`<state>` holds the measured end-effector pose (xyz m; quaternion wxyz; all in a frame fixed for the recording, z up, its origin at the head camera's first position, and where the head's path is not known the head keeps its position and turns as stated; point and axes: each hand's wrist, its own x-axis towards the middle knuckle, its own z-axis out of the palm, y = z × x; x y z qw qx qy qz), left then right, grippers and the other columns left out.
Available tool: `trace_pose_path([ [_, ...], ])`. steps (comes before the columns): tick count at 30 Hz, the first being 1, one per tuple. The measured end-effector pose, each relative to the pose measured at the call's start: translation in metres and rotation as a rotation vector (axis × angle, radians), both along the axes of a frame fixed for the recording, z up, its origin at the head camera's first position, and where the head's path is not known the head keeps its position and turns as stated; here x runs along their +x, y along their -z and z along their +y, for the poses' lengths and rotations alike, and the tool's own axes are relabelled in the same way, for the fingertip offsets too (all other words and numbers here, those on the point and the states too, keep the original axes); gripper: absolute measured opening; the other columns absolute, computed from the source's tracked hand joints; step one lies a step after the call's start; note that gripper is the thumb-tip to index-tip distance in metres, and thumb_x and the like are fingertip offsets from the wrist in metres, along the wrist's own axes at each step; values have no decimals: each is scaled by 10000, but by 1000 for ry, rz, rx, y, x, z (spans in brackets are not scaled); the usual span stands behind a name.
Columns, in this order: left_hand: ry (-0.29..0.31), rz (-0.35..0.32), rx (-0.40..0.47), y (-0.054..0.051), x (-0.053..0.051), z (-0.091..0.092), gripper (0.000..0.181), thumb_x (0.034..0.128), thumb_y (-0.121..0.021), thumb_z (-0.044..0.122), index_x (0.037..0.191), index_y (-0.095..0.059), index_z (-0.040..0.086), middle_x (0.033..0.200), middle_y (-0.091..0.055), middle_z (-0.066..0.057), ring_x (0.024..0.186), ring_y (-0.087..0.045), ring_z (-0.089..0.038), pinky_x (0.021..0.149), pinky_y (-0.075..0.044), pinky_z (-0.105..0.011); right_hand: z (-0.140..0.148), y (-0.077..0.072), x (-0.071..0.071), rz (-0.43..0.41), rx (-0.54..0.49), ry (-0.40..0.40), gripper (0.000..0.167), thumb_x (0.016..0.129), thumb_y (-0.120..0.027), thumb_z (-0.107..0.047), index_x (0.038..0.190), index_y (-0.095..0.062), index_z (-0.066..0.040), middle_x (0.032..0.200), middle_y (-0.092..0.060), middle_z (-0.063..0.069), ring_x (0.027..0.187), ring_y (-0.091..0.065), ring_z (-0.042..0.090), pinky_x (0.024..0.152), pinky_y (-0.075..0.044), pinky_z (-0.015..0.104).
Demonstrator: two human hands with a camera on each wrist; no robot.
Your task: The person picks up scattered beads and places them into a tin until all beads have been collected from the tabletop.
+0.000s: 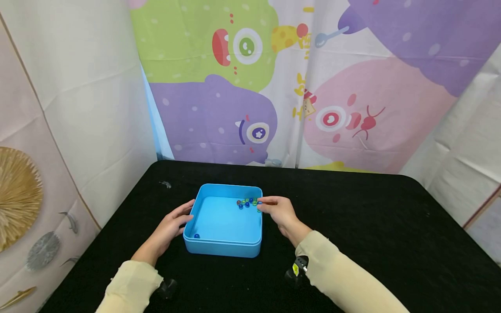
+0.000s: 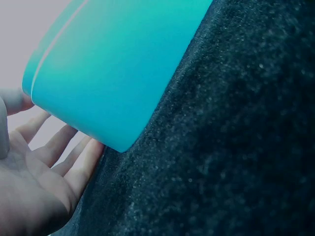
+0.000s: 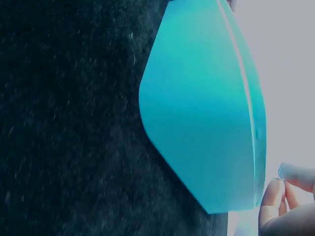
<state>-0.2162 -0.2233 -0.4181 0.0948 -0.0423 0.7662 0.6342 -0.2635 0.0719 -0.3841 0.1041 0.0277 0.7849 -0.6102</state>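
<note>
A light blue square box [image 1: 223, 248] stands on the black cloth, holding small glass marbles. Several blue, green and brownish marbles [image 1: 247, 204] cluster in its far right corner. One dark blue marble [image 1: 197, 236] lies in the near left corner. My left hand [image 1: 169, 229] rests against the box's left side, fingers fairly straight, thumb at the rim; the left wrist view shows its fingertips on the outer wall [image 2: 113, 83]. At the right rim, my right hand [image 1: 282, 214] pinches a small bluish marble [image 3: 281, 171] between thumb and fingertips, partly hidden by them.
The black-covered table [image 1: 372, 243] spreads around the box. A small greyish mark or scrap [image 1: 166, 184] lies beyond the box at far left. A cartoon-printed curtain [image 1: 219, 121] hangs behind the table. Dark straps and wrist devices [image 1: 300, 264] sit below the sleeves.
</note>
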Motion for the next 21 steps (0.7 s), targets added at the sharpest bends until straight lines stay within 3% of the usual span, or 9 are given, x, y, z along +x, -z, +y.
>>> trace_pose_path([
  [21, 3, 2, 6, 0, 0, 1, 542, 981, -414, 231, 1485, -230, 151, 1508, -170, -193, 1330, -244, -410, 1025, -314, -537, -40, -8, 5, 33, 18, -70, 215, 861, -670, -154, 1055, -693, -63, 1028, -647, 51, 973, -607, 218, 949, -422, 465],
])
